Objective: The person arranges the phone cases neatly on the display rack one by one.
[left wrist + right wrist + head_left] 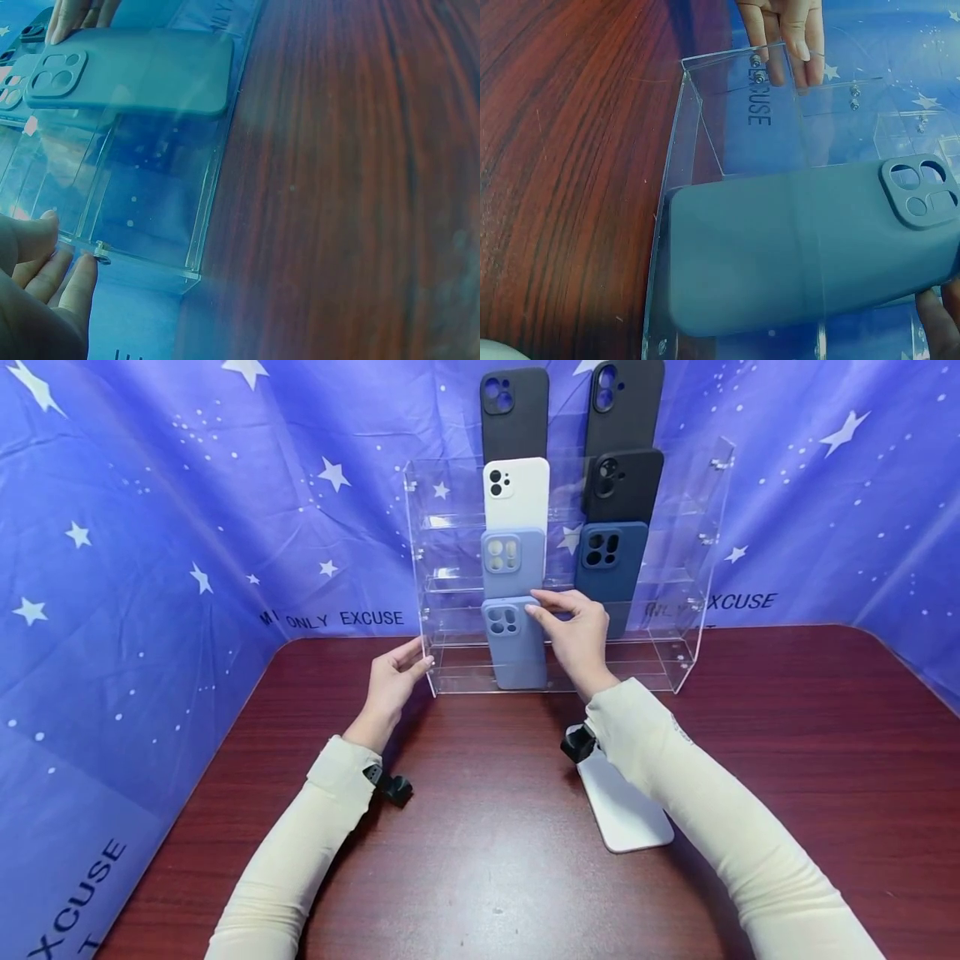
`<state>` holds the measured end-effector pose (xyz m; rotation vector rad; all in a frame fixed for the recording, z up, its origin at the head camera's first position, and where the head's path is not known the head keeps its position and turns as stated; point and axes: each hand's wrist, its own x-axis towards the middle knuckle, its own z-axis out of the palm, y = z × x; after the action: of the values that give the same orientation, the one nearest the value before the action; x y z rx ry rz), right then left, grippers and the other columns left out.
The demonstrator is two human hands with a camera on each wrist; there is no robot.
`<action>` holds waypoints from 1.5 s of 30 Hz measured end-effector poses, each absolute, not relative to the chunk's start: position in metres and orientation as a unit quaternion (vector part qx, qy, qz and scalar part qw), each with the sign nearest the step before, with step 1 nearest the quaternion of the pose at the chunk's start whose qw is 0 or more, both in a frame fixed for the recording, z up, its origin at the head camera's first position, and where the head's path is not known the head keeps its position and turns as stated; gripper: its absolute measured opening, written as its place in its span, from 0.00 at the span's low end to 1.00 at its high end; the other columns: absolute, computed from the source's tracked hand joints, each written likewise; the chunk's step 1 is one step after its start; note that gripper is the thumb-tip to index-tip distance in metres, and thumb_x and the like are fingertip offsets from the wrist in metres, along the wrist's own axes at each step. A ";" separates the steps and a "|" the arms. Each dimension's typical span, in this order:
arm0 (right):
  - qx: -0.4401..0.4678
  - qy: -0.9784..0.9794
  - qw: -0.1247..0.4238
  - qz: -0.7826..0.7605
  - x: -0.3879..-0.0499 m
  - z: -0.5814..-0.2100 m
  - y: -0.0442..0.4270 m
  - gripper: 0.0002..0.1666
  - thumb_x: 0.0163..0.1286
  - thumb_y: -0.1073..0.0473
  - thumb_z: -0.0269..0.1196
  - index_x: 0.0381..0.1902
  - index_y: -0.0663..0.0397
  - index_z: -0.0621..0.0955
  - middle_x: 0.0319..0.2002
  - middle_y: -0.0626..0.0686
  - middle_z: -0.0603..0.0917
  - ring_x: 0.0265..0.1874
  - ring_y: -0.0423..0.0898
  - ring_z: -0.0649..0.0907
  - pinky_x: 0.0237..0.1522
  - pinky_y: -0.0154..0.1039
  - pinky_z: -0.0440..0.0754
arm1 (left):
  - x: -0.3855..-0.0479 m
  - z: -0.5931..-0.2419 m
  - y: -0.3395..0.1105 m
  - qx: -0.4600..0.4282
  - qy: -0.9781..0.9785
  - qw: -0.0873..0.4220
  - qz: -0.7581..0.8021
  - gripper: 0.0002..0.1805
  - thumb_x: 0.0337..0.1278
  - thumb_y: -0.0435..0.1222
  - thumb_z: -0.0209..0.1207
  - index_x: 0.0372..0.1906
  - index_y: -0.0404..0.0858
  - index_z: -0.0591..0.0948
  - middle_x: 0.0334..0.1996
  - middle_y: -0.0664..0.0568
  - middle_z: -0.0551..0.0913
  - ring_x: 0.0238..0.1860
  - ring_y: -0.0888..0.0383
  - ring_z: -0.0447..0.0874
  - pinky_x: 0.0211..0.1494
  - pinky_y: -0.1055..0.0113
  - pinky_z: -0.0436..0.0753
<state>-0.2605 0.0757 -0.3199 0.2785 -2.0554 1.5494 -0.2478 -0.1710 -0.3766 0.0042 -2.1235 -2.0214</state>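
A clear acrylic tiered display stand (465,583) stands on the table, holding phone cases in two columns. My right hand (581,635) pinches the upper right edge of a light blue phone case (519,656), which stands upright in the lowest tier. Its camera cutouts show in the right wrist view, where the case (780,251) fills the middle. At the stand's left side panel, my left hand (393,685) holds the panel's edge between thumb and fingers. Behind the gripped case stand another light blue case (525,560), a white case (528,502) and a black case (517,431).
The right column has a dark blue case (618,581) and two black cases, one (637,485) below the other (637,418). A white flat phone-shaped item (626,810) lies under my right forearm. A blue starry curtain (180,510) surrounds the brown table (450,860).
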 end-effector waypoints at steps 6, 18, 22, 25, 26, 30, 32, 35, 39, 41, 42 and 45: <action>0.073 -0.765 0.281 0.575 -0.258 -0.324 0.076 0.14 0.57 0.60 0.70 0.43 0.55 0.86 0.40 0.54 0.86 0.36 0.41 0.82 0.37 0.25 0.79 | -0.248 -0.376 -0.171 0.004 -0.719 0.106 -0.687 0.23 0.54 0.21 0.59 0.57 0.28 0.76 0.52 0.35 0.78 0.51 0.50 0.80 0.48 0.78 0.79; 0.059 -0.767 0.324 0.551 -0.258 -0.331 0.072 0.15 0.57 0.62 0.70 0.43 0.57 0.86 0.37 0.55 0.82 0.38 0.46 0.82 0.38 0.29 0.79 | -0.247 -0.376 -0.170 0.006 -0.725 0.102 -0.681 0.23 0.54 0.23 0.60 0.57 0.29 0.76 0.52 0.36 0.79 0.44 0.65 0.81 0.49 0.78 0.78; 0.058 -0.769 0.326 0.547 -0.257 -0.331 0.072 0.14 0.56 0.63 0.70 0.43 0.57 0.86 0.37 0.55 0.82 0.38 0.46 0.82 0.38 0.26 0.79 | -0.246 -0.376 -0.169 0.007 -0.724 0.102 -0.682 0.23 0.54 0.23 0.60 0.57 0.29 0.76 0.53 0.36 0.79 0.48 0.57 0.81 0.50 0.77 0.78; 0.064 -0.769 0.316 0.552 -0.256 -0.329 0.074 0.15 0.56 0.64 0.70 0.43 0.58 0.86 0.38 0.56 0.82 0.38 0.47 0.83 0.40 0.29 0.82 | -0.246 -0.376 -0.170 0.011 -0.725 0.102 -0.681 0.23 0.54 0.22 0.60 0.57 0.29 0.76 0.53 0.36 0.78 0.52 0.52 0.80 0.51 0.76 0.78; 0.068 -0.769 0.311 0.554 -0.256 -0.328 0.075 0.15 0.56 0.64 0.70 0.43 0.59 0.86 0.39 0.56 0.82 0.38 0.48 0.83 0.41 0.31 0.83 | -0.247 -0.376 -0.170 0.011 -0.726 0.102 -0.680 0.23 0.54 0.22 0.60 0.57 0.29 0.75 0.53 0.36 0.78 0.52 0.51 0.80 0.51 0.76 0.78; 0.084 -0.769 0.294 0.562 -0.254 -0.325 0.083 0.15 0.56 0.65 0.70 0.43 0.62 0.85 0.41 0.57 0.82 0.38 0.49 0.83 0.44 0.36 0.83 | -0.247 -0.376 -0.170 0.009 -0.727 0.103 -0.679 0.23 0.54 0.22 0.59 0.58 0.29 0.75 0.53 0.36 0.78 0.54 0.48 0.79 0.51 0.76 0.78; 0.093 -0.770 0.289 0.561 -0.251 -0.325 0.089 0.15 0.56 0.65 0.69 0.43 0.63 0.85 0.41 0.58 0.82 0.38 0.48 0.83 0.44 0.35 0.83 | -0.246 -0.376 -0.170 0.007 -0.724 0.102 -0.682 0.23 0.54 0.22 0.59 0.57 0.29 0.75 0.53 0.36 0.78 0.55 0.47 0.78 0.52 0.75 0.78; 0.114 -0.783 0.284 0.542 -0.244 -0.328 0.100 0.14 0.57 0.64 0.69 0.42 0.64 0.85 0.41 0.58 0.84 0.36 0.46 0.82 0.42 0.30 0.82 | -0.246 -0.376 -0.169 0.006 -0.720 0.100 -0.687 0.23 0.54 0.22 0.60 0.57 0.29 0.76 0.53 0.37 0.78 0.55 0.46 0.78 0.52 0.75 0.78; 0.147 -0.825 0.264 0.478 -0.228 -0.336 0.118 0.13 0.58 0.61 0.69 0.41 0.61 0.86 0.40 0.56 0.86 0.36 0.46 0.83 0.39 0.28 0.81 | -0.246 -0.376 -0.169 0.007 -0.721 0.096 -0.686 0.23 0.54 0.22 0.59 0.58 0.29 0.75 0.54 0.37 0.78 0.55 0.46 0.78 0.53 0.74 0.78; 0.161 -0.848 0.246 0.440 -0.218 -0.342 0.128 0.13 0.59 0.59 0.69 0.41 0.59 0.86 0.40 0.55 0.86 0.38 0.48 0.84 0.40 0.33 0.81 | -0.247 -0.376 -0.169 0.006 -0.721 0.098 -0.686 0.23 0.54 0.22 0.59 0.58 0.29 0.75 0.54 0.36 0.78 0.55 0.47 0.78 0.52 0.74 0.78; 0.167 -0.859 0.232 0.425 -0.213 -0.345 0.133 0.14 0.59 0.59 0.68 0.42 0.59 0.86 0.40 0.55 0.86 0.39 0.49 0.84 0.40 0.37 0.81 | -0.247 -0.376 -0.170 0.006 -0.721 0.099 -0.686 0.23 0.54 0.22 0.59 0.58 0.29 0.75 0.54 0.36 0.78 0.54 0.47 0.78 0.52 0.74 0.78; 0.177 -0.891 0.174 0.380 -0.197 -0.353 0.148 0.17 0.62 0.57 0.66 0.46 0.61 0.84 0.44 0.58 0.85 0.42 0.53 0.83 0.44 0.47 0.79 | -0.246 -0.375 -0.170 0.007 -0.719 0.100 -0.688 0.23 0.54 0.22 0.59 0.58 0.29 0.75 0.53 0.36 0.78 0.53 0.49 0.79 0.51 0.74 0.79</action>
<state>-0.1975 0.1476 -0.3527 0.5026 -2.5263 1.0771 -0.2463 -0.1696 -0.3754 0.0197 -2.1241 -2.0345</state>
